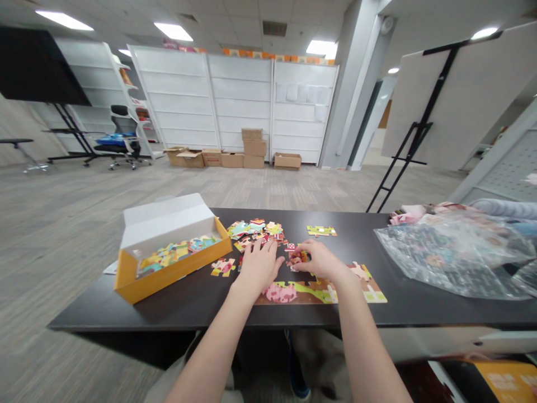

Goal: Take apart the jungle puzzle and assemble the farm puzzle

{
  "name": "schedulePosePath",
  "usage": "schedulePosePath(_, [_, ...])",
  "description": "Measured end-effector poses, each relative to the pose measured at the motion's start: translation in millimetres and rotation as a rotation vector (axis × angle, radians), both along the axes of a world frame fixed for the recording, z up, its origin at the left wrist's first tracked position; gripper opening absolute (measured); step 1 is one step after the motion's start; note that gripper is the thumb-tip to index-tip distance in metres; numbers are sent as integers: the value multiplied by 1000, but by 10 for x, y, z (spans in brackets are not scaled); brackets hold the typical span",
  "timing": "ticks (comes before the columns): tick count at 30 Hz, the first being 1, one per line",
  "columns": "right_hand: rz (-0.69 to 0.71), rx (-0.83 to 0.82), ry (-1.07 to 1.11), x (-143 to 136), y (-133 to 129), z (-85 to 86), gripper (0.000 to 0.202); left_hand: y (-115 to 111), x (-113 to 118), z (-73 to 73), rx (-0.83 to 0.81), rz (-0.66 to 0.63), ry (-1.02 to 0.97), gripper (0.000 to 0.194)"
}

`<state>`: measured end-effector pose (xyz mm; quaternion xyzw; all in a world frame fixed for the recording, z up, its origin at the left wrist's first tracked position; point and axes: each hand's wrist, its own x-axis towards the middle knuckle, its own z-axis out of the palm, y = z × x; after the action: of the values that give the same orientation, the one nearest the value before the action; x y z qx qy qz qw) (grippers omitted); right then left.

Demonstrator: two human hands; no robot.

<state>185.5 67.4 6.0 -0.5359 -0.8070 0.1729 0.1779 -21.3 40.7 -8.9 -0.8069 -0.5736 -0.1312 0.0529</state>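
- Box: the orange box stood on the worktop, its white lid raised at the back; puzzle pieces lay inside.
- Pile: more pieces were heaped just beside the box, at its right end, overlapping one another.
- Left hand: to the right of the box, palm down, with the fingers spread over the near edge of the pile; no grip showed.
- Right hand: farther right of the box, well apart from the box and separate from the left hand. Its thumb and fingers curled about a red-brown piece; whether they pinched it or only touched it could not be told.
- Strip: joined pieces, with a pink animal and a white fence, lay right of the box along the near edge, partly hidden beneath both forearms.
- Pink-and-white piece: lay loose just right of the box.
- Green piece: lay alone, well to the right of the box.
- Bag: the clear plastic lay farthest right of the box.
- Cartons: stood on the floor beyond the box, before white shelving.
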Motion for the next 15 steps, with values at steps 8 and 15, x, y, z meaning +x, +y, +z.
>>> schedulePosePath(8, [-37,10,-54,4,6,-26,28,-49,-40,71,28,125,10,43])
schedulePosePath(15, [-66,41,-95,-39,88,-80,23,-71,-73,86,11,76,15,36])
